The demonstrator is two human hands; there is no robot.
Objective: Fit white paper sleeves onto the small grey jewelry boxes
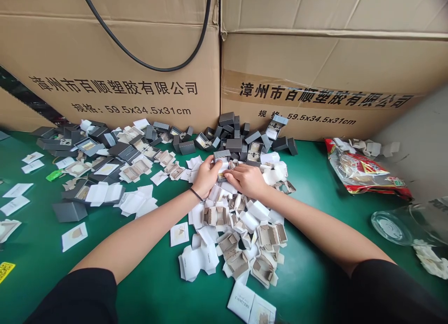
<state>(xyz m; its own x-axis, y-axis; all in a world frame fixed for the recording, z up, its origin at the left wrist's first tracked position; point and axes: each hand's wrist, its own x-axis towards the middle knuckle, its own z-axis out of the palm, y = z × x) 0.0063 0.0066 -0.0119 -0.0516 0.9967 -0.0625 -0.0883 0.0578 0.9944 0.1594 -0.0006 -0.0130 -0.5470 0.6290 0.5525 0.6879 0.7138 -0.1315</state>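
Between my two hands is a small dark grey jewellery box, lid up, with a white and yellowish inside partly showing. My left hand grips its left side, thumb toward the front. From the right, my right hand has its fingers closed at the box's front edge; what the fingertips pinch there is hard to see. Below and around both hands lie unfolded white card inserts with grey-brown backs. More dark grey boxes, some open, are heaped just behind.
Two big cardboard cartons stand along the back, a black cable hanging before one. More boxes and inserts spread leftward on the green table. At right are a red snack bag and a clear jar.
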